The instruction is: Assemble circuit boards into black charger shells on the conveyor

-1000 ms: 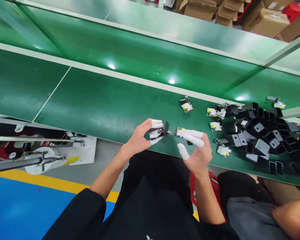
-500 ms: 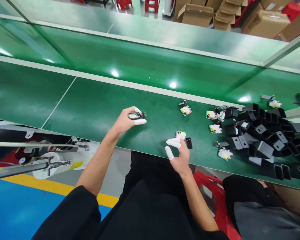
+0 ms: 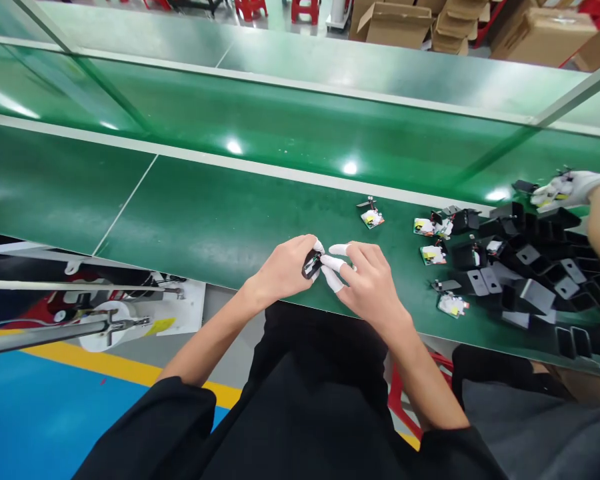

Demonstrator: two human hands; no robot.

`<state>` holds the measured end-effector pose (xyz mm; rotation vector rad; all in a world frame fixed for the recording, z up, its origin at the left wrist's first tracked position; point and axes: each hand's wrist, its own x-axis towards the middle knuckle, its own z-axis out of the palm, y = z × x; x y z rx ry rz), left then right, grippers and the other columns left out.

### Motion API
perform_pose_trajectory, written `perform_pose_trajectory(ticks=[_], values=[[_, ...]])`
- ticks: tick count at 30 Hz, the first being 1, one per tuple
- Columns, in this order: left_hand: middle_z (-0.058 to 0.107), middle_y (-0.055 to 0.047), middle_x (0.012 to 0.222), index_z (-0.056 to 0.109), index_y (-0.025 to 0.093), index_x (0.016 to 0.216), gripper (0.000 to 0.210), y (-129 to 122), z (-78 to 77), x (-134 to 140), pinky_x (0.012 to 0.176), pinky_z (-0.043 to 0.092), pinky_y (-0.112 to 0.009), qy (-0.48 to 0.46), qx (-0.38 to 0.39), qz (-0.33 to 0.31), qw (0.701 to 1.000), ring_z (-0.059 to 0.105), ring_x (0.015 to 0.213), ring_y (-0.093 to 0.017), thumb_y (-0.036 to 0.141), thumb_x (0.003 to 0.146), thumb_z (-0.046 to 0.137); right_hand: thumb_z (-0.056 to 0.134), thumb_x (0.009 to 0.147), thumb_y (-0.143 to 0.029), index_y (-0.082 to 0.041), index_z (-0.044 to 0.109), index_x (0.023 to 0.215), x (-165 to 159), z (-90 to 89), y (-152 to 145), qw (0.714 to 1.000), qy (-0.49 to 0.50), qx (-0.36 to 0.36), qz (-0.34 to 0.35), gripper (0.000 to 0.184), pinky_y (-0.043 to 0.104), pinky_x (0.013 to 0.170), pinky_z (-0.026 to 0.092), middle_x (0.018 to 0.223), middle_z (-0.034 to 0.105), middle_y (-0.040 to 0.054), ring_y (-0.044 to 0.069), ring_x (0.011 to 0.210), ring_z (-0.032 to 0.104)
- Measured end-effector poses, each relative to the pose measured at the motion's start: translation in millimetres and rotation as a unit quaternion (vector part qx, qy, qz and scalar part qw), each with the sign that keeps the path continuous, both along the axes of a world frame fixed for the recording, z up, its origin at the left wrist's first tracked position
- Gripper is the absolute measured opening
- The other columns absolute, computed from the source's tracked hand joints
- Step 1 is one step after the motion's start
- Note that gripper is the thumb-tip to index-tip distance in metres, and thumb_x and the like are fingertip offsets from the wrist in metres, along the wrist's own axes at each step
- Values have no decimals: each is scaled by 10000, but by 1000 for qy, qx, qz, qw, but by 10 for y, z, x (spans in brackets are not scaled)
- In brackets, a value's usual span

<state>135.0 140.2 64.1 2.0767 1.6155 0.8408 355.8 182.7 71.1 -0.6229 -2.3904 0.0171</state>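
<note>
My left hand (image 3: 289, 267) grips a small black hollow housing (image 3: 310, 265), its open end turned toward my right hand. Small parts show inside the opening, too small to name. White finger cots cover my fingertips. My right hand (image 3: 367, 275) meets the housing with thumb and fingers drawn together at the opening; whatever lies between them is hidden. Beyond my right hand, a circuit board with white and yellow parts (image 3: 373, 218) lies on the green bench (image 3: 220, 220).
Several black housings (image 3: 535, 297) are heaped on the right, with circuit boards (image 3: 433, 254) beside them. A co-worker's gloved hand (image 3: 575, 189) holds a board at the far right. A pale rail (image 3: 280, 175) runs along the bench. A red stool (image 3: 397, 393) stands below.
My left hand has moved right and nearer with the black housing. My right hand has come up to it, and the two hands meet. A co-worker's hand has entered at the right.
</note>
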Motion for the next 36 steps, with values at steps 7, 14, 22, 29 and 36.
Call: perform_pose_trajectory(ticks=[7,14,22,29,36], values=[[555,18,780,352,270,844,362,17,-141,25,611,311,-341,33,-71,1,997,455,649,-172,23,759,602,619,1026,-90,-202,683,857,-151,67,179,981,-142,116,62,213,410,788,408,952,738,86,246,880,574],[483,38,694,310,277,790,431,5,-278,-86,572,241,-344,-23,-122,23,992,364,589,-162,25,650,631,503,1069,-28,-219,640,826,-364,-128,237,979,-128,99,120,338,412,731,380,866,689,81,242,799,522],[480,44,721,340,256,784,339,-4,-310,-228,578,253,-325,-81,-139,20,987,357,619,-139,60,708,605,449,1042,45,-207,611,974,-529,-200,200,979,-113,45,164,307,372,737,427,922,644,68,226,824,522],[666,18,833,524,232,827,240,-100,-382,-351,599,370,-292,-120,-164,3,979,559,713,-148,48,694,602,459,987,3,-215,557,1001,-661,-326,246,970,-89,-77,215,240,342,707,413,972,628,66,211,835,499],[725,4,901,621,228,896,303,-132,-454,-381,640,420,-283,-126,-155,-22,979,619,768,-160,14,682,603,478,1054,-55,-211,587,1034,-682,-412,311,961,-113,-60,245,191,332,746,451,983,635,60,199,828,519]])
